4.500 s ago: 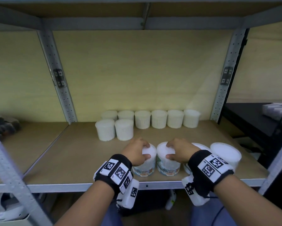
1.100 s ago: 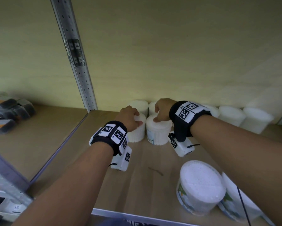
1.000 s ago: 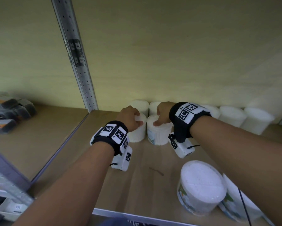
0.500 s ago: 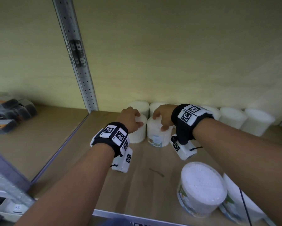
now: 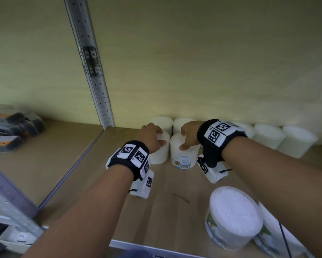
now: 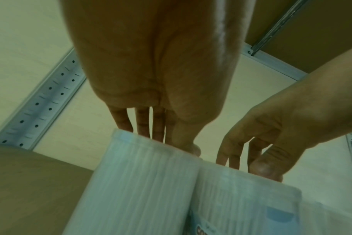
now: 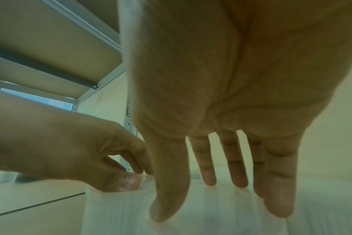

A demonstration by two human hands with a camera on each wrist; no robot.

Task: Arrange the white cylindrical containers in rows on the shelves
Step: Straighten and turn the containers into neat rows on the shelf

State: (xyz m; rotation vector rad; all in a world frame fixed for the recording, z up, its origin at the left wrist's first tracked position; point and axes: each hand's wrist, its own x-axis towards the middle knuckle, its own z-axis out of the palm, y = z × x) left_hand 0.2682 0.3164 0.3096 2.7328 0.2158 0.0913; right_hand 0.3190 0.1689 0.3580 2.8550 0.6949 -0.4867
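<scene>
Against the frame taken half a second before, we found the right-hand container turned so that its printed label and barcode faced the shelf edge; both hands had kept their places on the two lids. Nearest the edge of the shelf, at the right, stood two larger tubs with coloured labels, one partly behind the other and cut off by the frame. A small dark mark lay on the board beyond them. Further in, the left hand rested on top of the left container, fingers curled over the lid and thumb at its near rim, clamped on it. Just beside, touching or nearly so, stood the right container, gripped from above by the right hand; its fingers reached over the far rim and its thumb pressed the near side. Both wrists carried black bands with printed square markers. Behind these two, a back row of white containers ran along the rear wall, partly hidden by the hands. At far left, past the perforated metal upright, dark packets lay stacked in the neighbouring bay.
</scene>
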